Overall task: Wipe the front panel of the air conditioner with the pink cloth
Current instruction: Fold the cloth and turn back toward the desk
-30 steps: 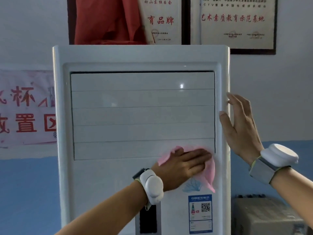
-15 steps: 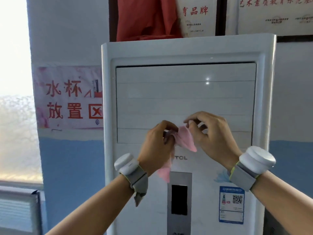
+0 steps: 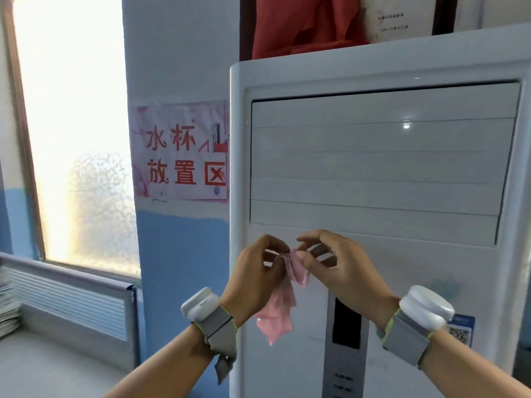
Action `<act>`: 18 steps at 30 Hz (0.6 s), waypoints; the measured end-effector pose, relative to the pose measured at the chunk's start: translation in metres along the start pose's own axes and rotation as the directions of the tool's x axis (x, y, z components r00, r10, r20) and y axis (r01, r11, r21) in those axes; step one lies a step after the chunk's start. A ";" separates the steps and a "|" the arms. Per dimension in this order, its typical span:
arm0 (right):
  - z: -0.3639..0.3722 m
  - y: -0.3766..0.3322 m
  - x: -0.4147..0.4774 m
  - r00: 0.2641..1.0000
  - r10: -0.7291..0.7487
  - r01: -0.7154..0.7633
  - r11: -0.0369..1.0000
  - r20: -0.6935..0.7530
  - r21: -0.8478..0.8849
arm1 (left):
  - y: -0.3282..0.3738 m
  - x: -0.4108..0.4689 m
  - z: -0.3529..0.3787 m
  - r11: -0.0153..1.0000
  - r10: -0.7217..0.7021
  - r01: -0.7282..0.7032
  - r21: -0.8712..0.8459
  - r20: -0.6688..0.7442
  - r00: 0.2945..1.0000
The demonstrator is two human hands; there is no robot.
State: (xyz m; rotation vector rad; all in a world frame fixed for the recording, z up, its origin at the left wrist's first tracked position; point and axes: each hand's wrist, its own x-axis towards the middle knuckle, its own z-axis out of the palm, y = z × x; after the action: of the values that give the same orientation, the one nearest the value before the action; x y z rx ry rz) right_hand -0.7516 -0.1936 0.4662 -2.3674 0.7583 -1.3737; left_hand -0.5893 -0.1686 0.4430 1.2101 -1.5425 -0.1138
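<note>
A tall white floor-standing air conditioner (image 3: 382, 168) fills the right half of the view, with a louvred front panel above and a grey control strip below. The pink cloth (image 3: 280, 308) hangs crumpled in front of the panel's lower part, off the surface. My left hand (image 3: 255, 278) pinches the cloth's upper edge from the left. My right hand (image 3: 333, 268) pinches the same edge from the right, fingertips nearly touching the left hand's. Both wrists wear white sensor bands.
A pink paper sign (image 3: 181, 150) with red characters hangs on the wall left of the unit. A bright window (image 3: 74, 124) is at far left, with a grey slatted panel (image 3: 71, 300) and a paper stack (image 3: 8, 300) below. Red fabric (image 3: 304, 24) hangs above the unit.
My left hand lifted the cloth off the panel and my right hand left the unit's side to join it. Both hands now hold the cloth; the view shifted left.
</note>
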 end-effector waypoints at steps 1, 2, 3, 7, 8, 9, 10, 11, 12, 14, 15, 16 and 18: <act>0.002 0.001 0.000 1.000 -0.006 0.006 1.000 0.003 -0.004 | -0.002 -0.001 0.000 1.000 0.003 -0.003 0.005 -0.002 1.000; 0.006 0.001 -0.001 1.000 -0.011 0.011 1.000 0.006 -0.005 | -0.004 -0.002 -0.001 1.000 0.000 0.000 0.014 -0.005 1.000; 0.009 0.001 -0.002 1.000 -0.012 0.012 1.000 0.008 -0.005 | -0.007 -0.004 -0.003 1.000 -0.013 0.013 0.017 -0.008 1.000; 0.043 -0.004 0.006 0.998 -0.023 0.021 0.999 0.052 0.027 | -0.029 -0.010 -0.026 0.994 -0.096 0.098 0.048 -0.054 0.994; 0.046 -0.004 0.009 0.999 -0.018 0.017 0.999 0.048 0.033 | -0.031 -0.008 -0.031 0.992 -0.105 0.108 0.059 -0.049 0.993; 0.056 -0.006 0.013 0.999 -0.015 0.013 0.999 0.052 0.042 | -0.037 -0.008 -0.038 0.990 -0.113 0.117 0.074 -0.052 0.992; 0.071 -0.008 0.018 0.998 -0.006 0.002 0.998 0.062 0.066 | -0.048 -0.009 -0.050 0.986 -0.128 0.134 0.099 -0.062 0.990; 0.089 -0.011 0.023 0.997 0.014 -0.021 0.996 0.074 0.088 | -0.060 -0.011 -0.064 0.980 -0.136 0.145 0.139 -0.073 0.988; 0.093 -0.013 0.026 0.997 0.024 -0.031 0.994 0.073 0.103 | -0.063 -0.009 -0.069 0.975 -0.141 0.151 0.163 -0.072 0.987; 0.124 -0.018 0.036 0.995 0.005 -0.017 0.993 0.103 0.120 | -0.088 -0.010 -0.094 0.962 -0.189 0.202 0.184 -0.086 0.978; 0.145 -0.022 0.042 0.993 -0.013 -0.001 0.993 0.120 0.114 | -0.106 -0.012 -0.109 0.954 -0.222 0.234 0.189 -0.083 0.972; 0.164 -0.024 0.049 0.990 -0.026 0.012 0.995 0.140 0.099 | -0.122 -0.014 -0.124 0.944 -0.263 0.273 0.188 -0.074 0.962; 0.210 -0.028 0.063 0.984 -0.037 0.031 0.999 0.174 0.041 | -0.160 -0.020 -0.157 0.912 -0.374 0.379 0.156 -0.060 0.926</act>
State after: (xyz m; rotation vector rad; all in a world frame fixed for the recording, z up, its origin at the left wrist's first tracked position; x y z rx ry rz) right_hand -0.5357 -0.2085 0.4202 -2.4414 0.6396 -1.1624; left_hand -0.3716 -0.1502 0.3877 1.6274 -1.2961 -0.2244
